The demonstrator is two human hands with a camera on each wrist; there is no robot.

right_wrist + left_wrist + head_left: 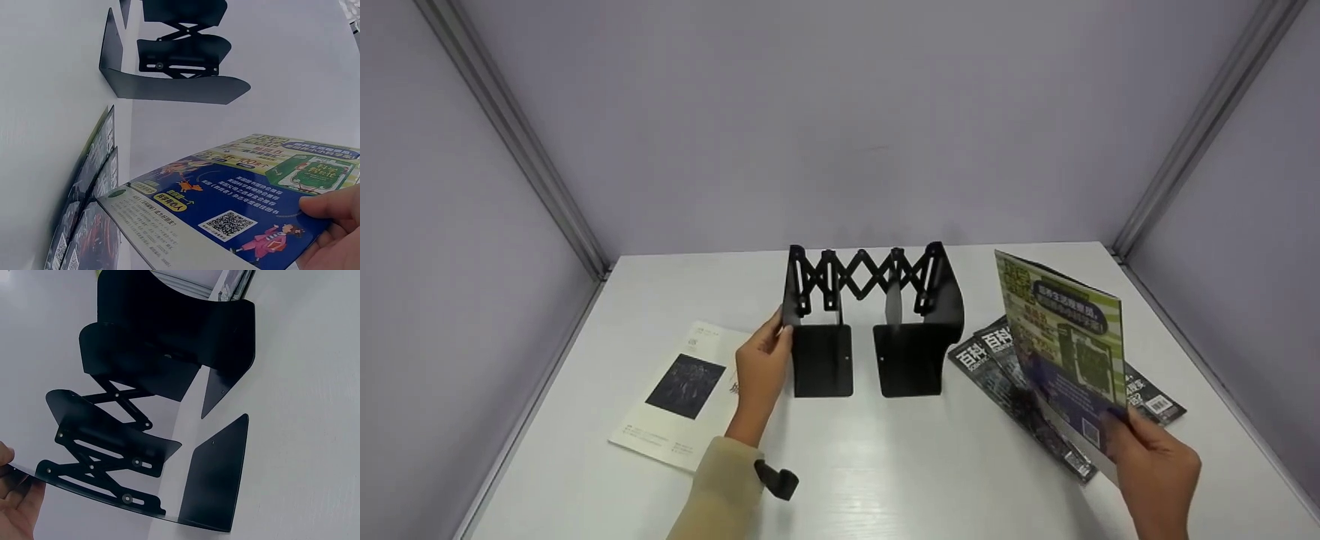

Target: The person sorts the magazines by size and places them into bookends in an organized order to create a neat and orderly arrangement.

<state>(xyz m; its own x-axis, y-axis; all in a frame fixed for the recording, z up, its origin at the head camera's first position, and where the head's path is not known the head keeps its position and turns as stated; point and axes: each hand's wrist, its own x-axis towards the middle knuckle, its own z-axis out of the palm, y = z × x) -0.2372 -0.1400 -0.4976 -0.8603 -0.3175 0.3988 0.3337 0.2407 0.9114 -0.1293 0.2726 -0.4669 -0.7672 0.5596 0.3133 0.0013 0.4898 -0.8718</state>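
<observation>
A black expandable bookend rack (861,274) with a criss-cross lattice stands near the back middle of the white table. My left hand (763,364) pinches the upright left end plate of it between thumb and fingers; the left wrist view shows the fingers (22,498) at that plate's edge. On the right, my right hand (1156,469) grips a green and blue magazine (1065,341) by its lower corner, raised above the table. In the right wrist view the thumb (329,203) lies on its printed cover, with a QR code showing.
Dark magazines (1012,390) lie overlapped on the table (855,465) below the raised one, partly hidden by it. A cream book (679,397) with a dark square picture lies left of the rack, partly behind my left arm. Pale walls (855,127) enclose the back and sides.
</observation>
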